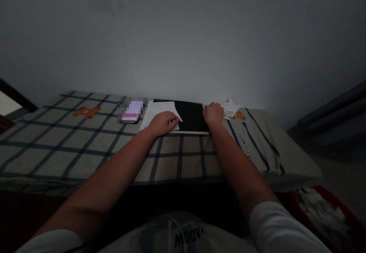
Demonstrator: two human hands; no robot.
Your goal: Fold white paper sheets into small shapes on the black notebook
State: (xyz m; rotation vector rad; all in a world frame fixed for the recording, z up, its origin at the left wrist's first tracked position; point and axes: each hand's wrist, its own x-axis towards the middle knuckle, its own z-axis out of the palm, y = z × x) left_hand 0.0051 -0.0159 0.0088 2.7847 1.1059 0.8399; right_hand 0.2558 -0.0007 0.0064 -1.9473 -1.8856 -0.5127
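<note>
A black tablet [191, 115] lies flat on a checked bedsheet [85, 142] near the wall. A white sheet of paper [159, 110] covers its left part. My left hand [162, 123] presses down on the paper's near corner, fingers curled. My right hand [213, 114] rests at the tablet's right edge, fingers bent over it. A white stylus [190, 132] lies along the tablet's near edge.
A phone with a lit screen [132, 110] lies left of the paper. Folded white paper pieces [230, 108] sit right of my right hand. A red bag with white contents [323, 207] is on the floor at the lower right. The room is dim.
</note>
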